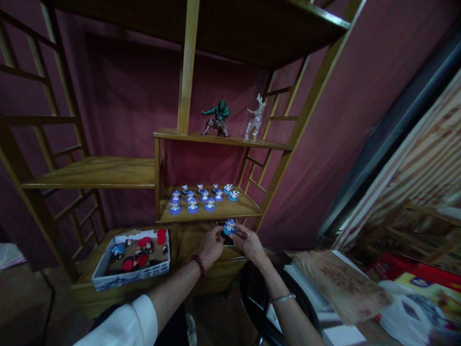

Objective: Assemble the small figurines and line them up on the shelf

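In front of the middle shelf, a small figurine with a purple-and-white top and blue base stands upright between my hands. My right hand grips it from the right, fingers bent around its side. From the left, my left hand pinches at its edge with thumb and fingertips. Just below and behind is a dark flat item, partly hidden, whose kind I cannot make out. Rows of similar purple figurines stand on the shelf above my hands, with dark ones at the back and blue-based ones at right.
A shallow box with red, blue and dark figurines sits at lower left. A green-topped crouching statue and a clear deer-like statue occupy the upper shelf. A round black stool, paper packages and plastic bags crowd the right.
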`<state>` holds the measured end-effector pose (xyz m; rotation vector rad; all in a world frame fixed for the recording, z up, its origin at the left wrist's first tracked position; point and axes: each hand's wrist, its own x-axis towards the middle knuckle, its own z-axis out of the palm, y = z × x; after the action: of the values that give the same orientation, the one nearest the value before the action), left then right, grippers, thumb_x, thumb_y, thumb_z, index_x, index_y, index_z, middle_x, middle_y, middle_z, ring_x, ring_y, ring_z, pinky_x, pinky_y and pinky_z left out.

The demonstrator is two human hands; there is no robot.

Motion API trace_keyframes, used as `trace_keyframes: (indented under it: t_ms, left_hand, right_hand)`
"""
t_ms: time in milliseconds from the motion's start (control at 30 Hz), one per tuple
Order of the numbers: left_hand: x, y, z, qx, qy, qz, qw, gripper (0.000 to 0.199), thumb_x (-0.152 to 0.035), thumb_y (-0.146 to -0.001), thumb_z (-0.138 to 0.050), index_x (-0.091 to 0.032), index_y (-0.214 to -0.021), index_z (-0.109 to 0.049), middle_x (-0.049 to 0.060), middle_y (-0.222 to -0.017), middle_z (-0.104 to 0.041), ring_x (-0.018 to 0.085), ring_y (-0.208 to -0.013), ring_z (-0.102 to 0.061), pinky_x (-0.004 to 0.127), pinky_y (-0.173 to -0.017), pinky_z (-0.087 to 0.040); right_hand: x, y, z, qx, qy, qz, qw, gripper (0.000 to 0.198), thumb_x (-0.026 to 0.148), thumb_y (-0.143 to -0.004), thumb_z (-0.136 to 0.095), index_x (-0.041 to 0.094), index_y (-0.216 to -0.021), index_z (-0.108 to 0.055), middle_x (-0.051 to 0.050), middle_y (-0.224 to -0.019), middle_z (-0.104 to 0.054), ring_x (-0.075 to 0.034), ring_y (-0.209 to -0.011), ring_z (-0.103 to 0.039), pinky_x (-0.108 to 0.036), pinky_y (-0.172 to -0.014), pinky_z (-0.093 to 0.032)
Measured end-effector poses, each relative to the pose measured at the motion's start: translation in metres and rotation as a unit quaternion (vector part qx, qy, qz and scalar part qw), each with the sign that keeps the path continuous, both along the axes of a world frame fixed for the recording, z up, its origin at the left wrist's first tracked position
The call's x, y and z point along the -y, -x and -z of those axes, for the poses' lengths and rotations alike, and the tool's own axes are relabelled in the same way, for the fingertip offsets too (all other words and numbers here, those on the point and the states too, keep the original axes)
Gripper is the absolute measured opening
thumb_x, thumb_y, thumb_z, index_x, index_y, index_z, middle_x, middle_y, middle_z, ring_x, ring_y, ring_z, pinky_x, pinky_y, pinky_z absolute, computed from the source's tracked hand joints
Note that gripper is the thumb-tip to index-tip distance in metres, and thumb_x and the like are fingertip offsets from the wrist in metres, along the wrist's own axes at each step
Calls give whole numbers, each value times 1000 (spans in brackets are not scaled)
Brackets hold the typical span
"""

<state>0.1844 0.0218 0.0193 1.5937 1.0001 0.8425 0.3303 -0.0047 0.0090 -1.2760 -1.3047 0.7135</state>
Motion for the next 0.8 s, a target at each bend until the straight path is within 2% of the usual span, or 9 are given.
trace_keyframes:
  t_ms: [100,233,500,800]
  left_hand:
    - [-2,-4,-6,-26,-33,-2,999,39,-6,-70,-41,-16,-106,-54,5,-82,-63,12,-74,-57,24,-70,-45]
    - [-5,-7,-13,-40,-63,-4,997,40,-7,-70,-42,-17,-106,-54,4,-83,-63,12,-76,-58,26,-76,-44]
    - [-11,-14,-25,-44,-115,-13,992,39,-5,-70,-41,-18,-104,-55,5,-96,-62,14,-88,-56,29,-83,-42]
    - [-16,-24,-31,-29,-227,-5,973,47,2,-66,-36,-14,-107,-53,8,-115,-52,15,-103,-49,31,-93,-37]
  right_hand:
    - [1,-1,-12,-18,1,-18,1000,37,32,-60,-66,20,-95,-59,-5,-94,-64,-20,-87,-59,-32,-81,-45]
    - [-1,-2,-22,-38,8,-21,999,36,31,-59,-67,20,-93,-59,-4,-91,-65,-19,-85,-60,-32,-79,-46]
    - [-16,-10,-30,-36,15,-10,999,34,30,-58,-67,19,-89,-58,-3,-86,-66,-19,-84,-60,-31,-78,-46]
    - [-44,-28,-31,14,-2,-9,1000,34,30,-60,-65,19,-91,-57,-3,-86,-66,-18,-84,-60,-32,-81,-44]
